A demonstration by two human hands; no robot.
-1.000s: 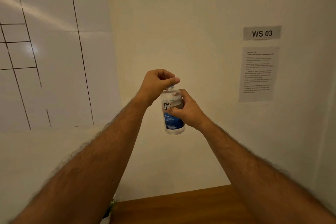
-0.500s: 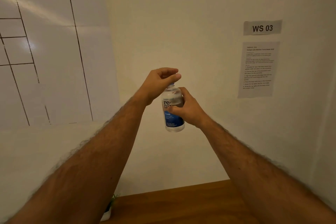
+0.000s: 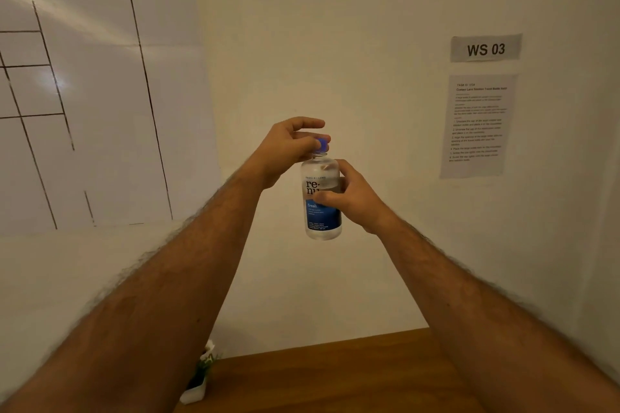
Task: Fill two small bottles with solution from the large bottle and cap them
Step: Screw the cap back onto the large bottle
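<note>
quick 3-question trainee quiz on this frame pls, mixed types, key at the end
1. True or false: the bottle stands on the wooden table.
2. Which hand pinches the blue cap? A) left hand B) right hand
3. Fill in: the sign on the wall reads ___.

Key: 1 false, it is held up in the air; 2 A; 3 WS 03.
</note>
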